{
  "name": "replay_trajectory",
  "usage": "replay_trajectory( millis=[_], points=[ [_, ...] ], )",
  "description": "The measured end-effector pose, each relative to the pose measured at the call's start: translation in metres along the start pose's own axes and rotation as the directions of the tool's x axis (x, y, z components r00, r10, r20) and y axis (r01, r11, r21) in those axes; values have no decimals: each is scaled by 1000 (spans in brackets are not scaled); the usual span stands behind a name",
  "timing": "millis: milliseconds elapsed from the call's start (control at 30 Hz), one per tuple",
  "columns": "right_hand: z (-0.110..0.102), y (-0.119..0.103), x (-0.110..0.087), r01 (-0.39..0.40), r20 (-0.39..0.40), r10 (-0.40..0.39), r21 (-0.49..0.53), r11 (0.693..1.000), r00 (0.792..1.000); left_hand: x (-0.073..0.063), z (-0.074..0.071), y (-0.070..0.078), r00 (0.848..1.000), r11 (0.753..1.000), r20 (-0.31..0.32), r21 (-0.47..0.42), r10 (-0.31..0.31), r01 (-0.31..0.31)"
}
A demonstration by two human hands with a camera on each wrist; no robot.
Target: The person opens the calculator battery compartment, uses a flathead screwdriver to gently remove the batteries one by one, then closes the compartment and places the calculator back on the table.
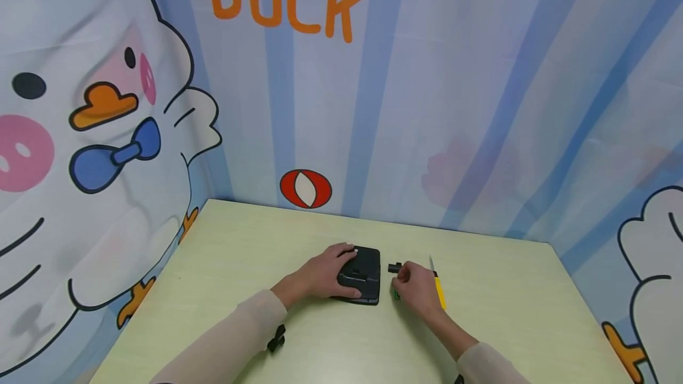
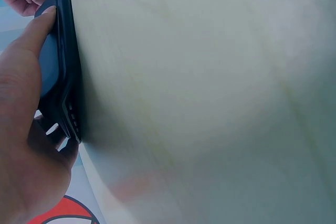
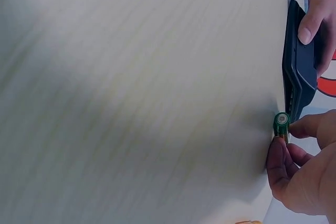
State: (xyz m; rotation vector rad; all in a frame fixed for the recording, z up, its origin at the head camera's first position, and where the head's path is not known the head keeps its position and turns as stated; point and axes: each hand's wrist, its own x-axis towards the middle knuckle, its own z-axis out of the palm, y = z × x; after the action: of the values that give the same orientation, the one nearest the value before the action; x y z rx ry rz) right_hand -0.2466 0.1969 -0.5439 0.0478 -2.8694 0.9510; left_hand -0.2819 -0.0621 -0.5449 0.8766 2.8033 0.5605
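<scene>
Backdrop point(image 1: 320, 93) reading "DUCK" in orange, counter point(image 1: 213, 289) carrying a black device point(image 1: 366, 263), left hand point(image 1: 322, 275) gripping it with curled fingers, right hand point(image 1: 418, 289), beside a yellow screwdriver point(image 1: 440, 293), pinching in its fingers a green battery point(image 3: 282, 119) just right of the device

On the worktop point(image 1: 299, 236), the device point(image 1: 365, 271) is covered along its left side by the left hand point(image 1: 322, 274), with the thumb laid over the nearer part and the fingers set toward the far edge. The right hand point(image 1: 418, 290) is placed to the right of the device, and the battery point(image 3: 282, 120) is pinched by it on the side facing the device. A loose piece point(image 1: 394, 268) is seen just beyond the right fingertips. The screwdriver point(image 1: 440, 290) is laid right of both hands, its tip directed away from them. Beyond the hands, the worktop is backed by the backdrop point(image 1: 427, 105).
</scene>
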Motion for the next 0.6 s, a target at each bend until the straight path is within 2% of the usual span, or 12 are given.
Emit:
replay_trajectory(
  millis=[400, 600],
  points=[
    [-8, -3, 1, -30, 59, 31, -18, 999, 998, 1, 0, 0, 1000, 1000, -1, -3, 9, -9],
    [-14, -2, -3, -3, 74, 5, -32, 999, 997, 1, 1, -1, 1000, 1000, 1, -2, 5, -5]
  ],
)
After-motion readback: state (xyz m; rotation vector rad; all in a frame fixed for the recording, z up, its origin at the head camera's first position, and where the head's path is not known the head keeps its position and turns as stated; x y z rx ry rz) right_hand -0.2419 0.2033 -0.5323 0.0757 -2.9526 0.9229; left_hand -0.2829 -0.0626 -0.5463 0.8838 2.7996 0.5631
